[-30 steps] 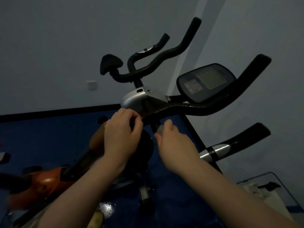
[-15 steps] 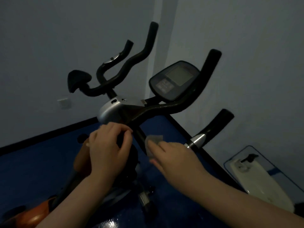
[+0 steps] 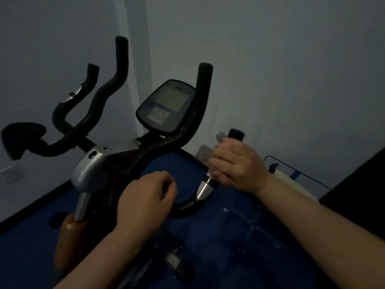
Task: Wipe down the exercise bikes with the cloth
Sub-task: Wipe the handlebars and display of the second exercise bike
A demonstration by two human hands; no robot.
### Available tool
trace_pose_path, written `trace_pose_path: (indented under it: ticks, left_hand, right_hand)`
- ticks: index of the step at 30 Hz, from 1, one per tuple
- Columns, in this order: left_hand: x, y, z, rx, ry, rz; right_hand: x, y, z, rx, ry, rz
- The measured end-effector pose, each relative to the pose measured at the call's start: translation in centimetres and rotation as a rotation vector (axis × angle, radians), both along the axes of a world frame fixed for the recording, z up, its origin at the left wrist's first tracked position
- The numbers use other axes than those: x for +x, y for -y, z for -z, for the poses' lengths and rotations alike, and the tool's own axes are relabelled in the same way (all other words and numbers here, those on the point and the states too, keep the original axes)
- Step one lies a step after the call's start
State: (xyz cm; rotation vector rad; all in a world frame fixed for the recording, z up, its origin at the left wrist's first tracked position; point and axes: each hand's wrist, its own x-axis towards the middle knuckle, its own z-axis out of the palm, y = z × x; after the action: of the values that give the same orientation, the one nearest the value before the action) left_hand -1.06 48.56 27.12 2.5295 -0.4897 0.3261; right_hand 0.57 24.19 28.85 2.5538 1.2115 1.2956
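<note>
- The far handlebars (image 3: 98, 97) and console (image 3: 166, 106) appear still to be wiped.
- The left hand (image 3: 145, 199) is loosely curled at the stem, apparently empty.
- The cloth (image 3: 205, 153) is wrapped round the right grip (image 3: 235, 134) by the closed right hand (image 3: 239, 165); wiping is judged under way.

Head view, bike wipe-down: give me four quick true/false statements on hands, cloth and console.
1. The right hand wraps the cloth around the lower right handlebar grip. True.
2. The left hand holds the cloth. False: no cloth shows in it; it rests curled by the handlebar stem.
3. The console faces the camera, its screen unlit. True.
4. The floor mat is red. False: it is blue.
</note>
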Motion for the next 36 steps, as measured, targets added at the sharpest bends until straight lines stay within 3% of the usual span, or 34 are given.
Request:
trace_pose_path:
  ticks: [3,5,8,11,15,21,24,26,28,29,31,34,36]
  left_hand:
    - [-0.1,-0.1,-0.1,-0.010,-0.004,-0.010]
    - [-0.3,-0.1,-0.1,-0.028,-0.008,-0.020]
    - [-0.1,0.0,-0.1,-0.013,0.000,-0.006]
    - [0.0,0.0,-0.1,0.018,0.007,0.001]
    - [-0.2,0.1,-0.1,-0.012,-0.018,-0.052]
    - [-0.2,0.2,0.1,-0.031,-0.016,-0.084]
    - [-0.2,0.3,0.1,-0.045,-0.017,-0.116]
    - [-0.4,0.4,0.1,-0.074,-0.016,-0.137]
    - [-0.5,0.3,0.0,-0.133,-0.004,-0.163]
    - [-0.6,0.3,0.0,-0.175,0.003,-0.169]
    - [-0.6,0.1,-0.1,-0.303,0.032,-0.161]
    - [-1.2,-0.2,-0.2,-0.540,0.133,-0.145]
    - [-1.8,-0.8,0.0,-0.552,0.212,-0.199]
  right_hand:
    - [-0.6,-1.7,1.9,0.253,0.031,0.207]
    - [-1.9,-4.0,4.5,0.334,-0.033,0.186]
    - [-0.8,-1.8,1.7,0.007,-0.088,-0.038]
    - [2.1,1.6,-3.3,-0.258,0.054,-0.051]
    - [3.3,2.6,-3.8,-0.155,0.071,0.033]
    - [3.1,1.1,-2.6,0.517,-0.164,0.153]
    - [2.4,-1.4,-1.8,1.213,-0.283,0.344]
    - [1.4,-3.8,-0.8,1.733,-0.256,0.426]
    - [-0.7,-6.9,1.2,2.004,-0.288,0.400]
    - [-2.0,-8.8,2.5,2.021,-0.323,0.373]
    - [-4.6,-11.9,3.8,1.833,-0.351,0.331]
    - [-4.9,-11.7,4.1,1.360,-0.289,0.299]
    - [-4.7,-10.7,3.5,0.959,-0.296,0.360]
